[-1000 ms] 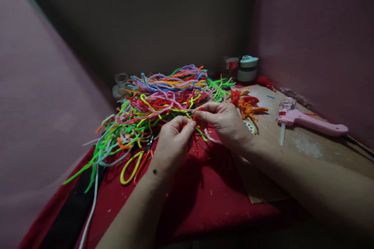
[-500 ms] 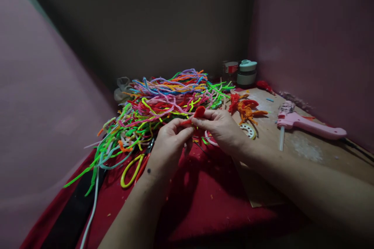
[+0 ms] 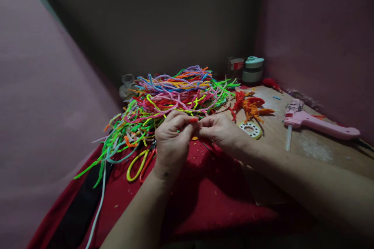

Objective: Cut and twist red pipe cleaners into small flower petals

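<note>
My left hand (image 3: 172,140) and my right hand (image 3: 223,132) meet fingertip to fingertip above the red cloth (image 3: 204,194). Both are closed in a pinch on a small red pipe cleaner piece (image 3: 194,120), of which only a sliver shows between the fingers. Just behind the hands lies a big tangled heap of coloured pipe cleaners (image 3: 172,99). Scissors with yellow and red handles (image 3: 140,163) lie on the cloth beside my left wrist.
A pink glue gun (image 3: 318,124) lies on the wooden board at right. Red and orange pipe-cleaner shapes (image 3: 249,105) and a white ring (image 3: 250,129) sit near my right hand. Small jars (image 3: 251,70) stand in the back corner. Walls close in on left and right.
The hands drew closer together and the red piece, which stuck up between the fingers half a second ago, is now almost hidden in the pinch. The view shifted slightly.
</note>
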A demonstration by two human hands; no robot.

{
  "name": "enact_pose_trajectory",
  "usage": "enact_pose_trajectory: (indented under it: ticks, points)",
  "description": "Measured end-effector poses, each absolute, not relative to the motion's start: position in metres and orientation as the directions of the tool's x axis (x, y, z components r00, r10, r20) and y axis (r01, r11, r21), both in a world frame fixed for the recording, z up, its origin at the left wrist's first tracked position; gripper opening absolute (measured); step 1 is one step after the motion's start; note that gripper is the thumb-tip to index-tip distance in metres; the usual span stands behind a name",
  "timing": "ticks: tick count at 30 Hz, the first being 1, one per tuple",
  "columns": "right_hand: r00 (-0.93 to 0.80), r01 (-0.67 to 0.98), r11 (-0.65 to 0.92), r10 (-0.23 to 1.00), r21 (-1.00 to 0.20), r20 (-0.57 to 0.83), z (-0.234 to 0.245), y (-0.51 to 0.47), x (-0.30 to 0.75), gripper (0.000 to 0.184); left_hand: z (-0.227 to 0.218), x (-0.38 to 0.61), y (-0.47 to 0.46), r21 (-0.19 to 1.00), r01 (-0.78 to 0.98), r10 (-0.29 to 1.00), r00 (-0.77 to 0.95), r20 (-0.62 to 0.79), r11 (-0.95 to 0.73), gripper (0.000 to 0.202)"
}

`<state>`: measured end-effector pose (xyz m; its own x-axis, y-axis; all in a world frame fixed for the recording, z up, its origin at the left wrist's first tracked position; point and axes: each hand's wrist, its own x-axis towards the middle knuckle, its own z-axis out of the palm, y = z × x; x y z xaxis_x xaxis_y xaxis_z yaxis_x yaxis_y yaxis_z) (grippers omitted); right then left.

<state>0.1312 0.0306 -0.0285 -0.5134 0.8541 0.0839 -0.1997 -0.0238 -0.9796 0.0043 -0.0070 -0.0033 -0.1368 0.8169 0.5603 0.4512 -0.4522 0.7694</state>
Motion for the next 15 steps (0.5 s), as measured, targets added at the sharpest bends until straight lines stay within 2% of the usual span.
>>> enact_pose_trajectory:
  ticks: [3, 6, 9, 15]
  points:
    - [-0.503, -0.202, -0.065, 0.863, -0.977, 0.046, -0.0277, 0.0311, 0.1318, 0.017, -0.0041, 0.0057, -0.0070, 0.685, 0.530, 0.768, -0.096, 0.634, -0.499, 0.007]
    - [-0.532, -0.173, -0.085, 0.847, -0.981, 0.020, -0.0243, 0.0297, 0.1325, 0.021, -0.0023, 0.0031, -0.0044, 0.810, 0.431, 0.868, -0.109, 0.485, -0.398, 0.008]
    - [-0.578, -0.185, -0.069, 0.815, -0.980, 0.052, -0.0210, 0.0276, 0.1331, 0.025, 0.0002, 0.0008, -0.0027, 0.910, 0.306, 0.925, -0.169, 0.341, -0.279, 0.011]
    - [-0.609, -0.204, -0.072, 0.790, -0.976, 0.069, -0.0213, 0.0267, 0.1330, 0.019, 0.0022, -0.0005, -0.0040, 0.928, 0.252, 0.938, -0.146, 0.315, -0.273, 0.018]
